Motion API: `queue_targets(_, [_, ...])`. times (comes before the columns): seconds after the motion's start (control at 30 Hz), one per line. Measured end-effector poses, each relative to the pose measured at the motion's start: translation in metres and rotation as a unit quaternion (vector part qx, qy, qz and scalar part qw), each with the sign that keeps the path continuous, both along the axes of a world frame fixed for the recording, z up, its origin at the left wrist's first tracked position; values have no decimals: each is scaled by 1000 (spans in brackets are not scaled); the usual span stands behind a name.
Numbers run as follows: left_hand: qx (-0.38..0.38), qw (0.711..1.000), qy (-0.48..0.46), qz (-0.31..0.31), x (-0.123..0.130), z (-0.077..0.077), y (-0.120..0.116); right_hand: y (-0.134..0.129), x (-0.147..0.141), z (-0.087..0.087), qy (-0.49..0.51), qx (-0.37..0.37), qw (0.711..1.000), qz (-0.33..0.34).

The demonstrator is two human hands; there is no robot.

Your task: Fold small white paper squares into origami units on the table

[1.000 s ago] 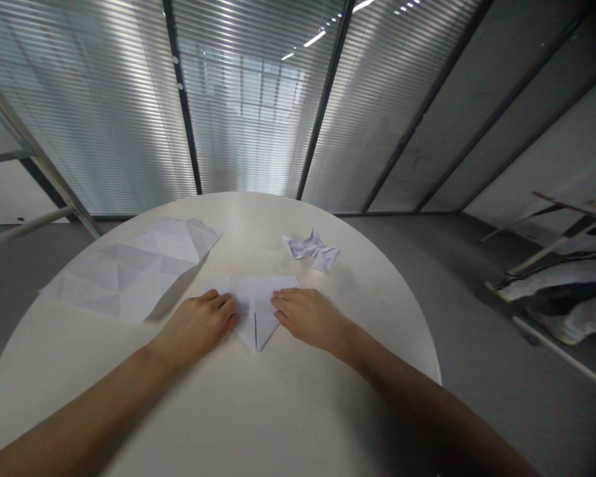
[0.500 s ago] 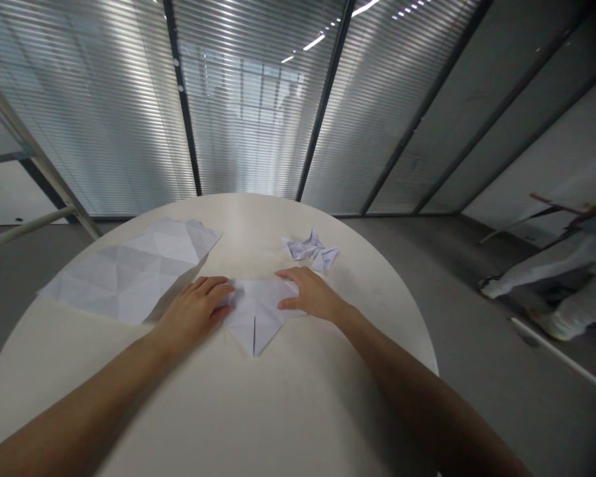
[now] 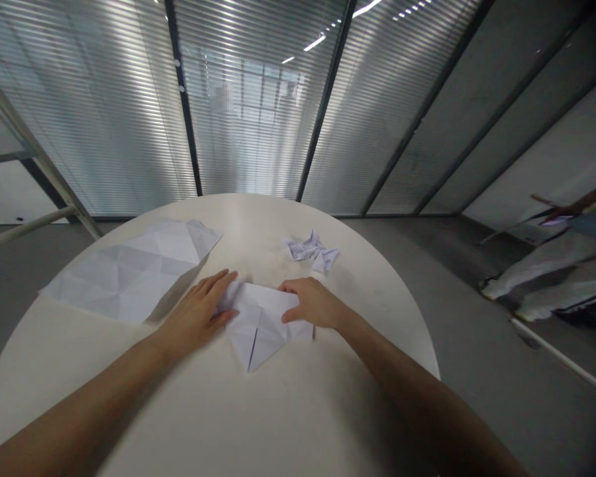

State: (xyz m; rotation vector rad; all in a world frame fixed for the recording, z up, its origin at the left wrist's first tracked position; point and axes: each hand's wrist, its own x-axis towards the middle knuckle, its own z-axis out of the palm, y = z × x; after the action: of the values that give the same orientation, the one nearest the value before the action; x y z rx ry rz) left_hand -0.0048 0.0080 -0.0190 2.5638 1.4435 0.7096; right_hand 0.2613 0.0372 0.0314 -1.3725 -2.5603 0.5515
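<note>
A folded sheet of white paper (image 3: 261,321) lies between my hands, its pointed flap toward me and a dark slit running down the flap's middle. My left hand (image 3: 201,308) grips the paper's left end, thumb in front and fingers behind. At the right end, my right hand (image 3: 312,303) pinches the paper between thumb and curled fingers. The far edge is slightly raised and the sheet sits a little askew. Beyond my right hand rests a small folded paper figure (image 3: 312,250) with pointed tips.
A large creased paper sheet (image 3: 129,268) lies on the left of the round white table (image 3: 258,424). A pale metal frame (image 3: 34,149) stands at the left. Glass panels with blinds (image 3: 258,119) rise behind. On the right, a person in light trousers (image 3: 551,271) is near.
The folded paper has turned slightly and its point has come nearer to me. My right hand's fingers have curled around its edge. The person at the right has shifted.
</note>
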Motion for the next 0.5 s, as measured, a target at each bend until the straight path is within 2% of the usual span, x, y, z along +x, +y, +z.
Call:
queue_targets(0.13, [-11,987,-147,69,1,3,1,-3,4,11,26,69,997,-19])
queue_targets(0.2, [-3,967,-236,97,2,8,1,-6,7,16,74,139,987,-18])
queue_targets(0.3, [33,937,-334,95,3,17,-2,-14,10,16,101,265,959,-12])
queue_targets(0.4, [109,933,-331,90,1,23,-8,-20,11,10,31,362,932,14])
queue_targets(0.5, [231,949,-202,71,-4,26,-12,-21,9,2,-72,386,916,84])
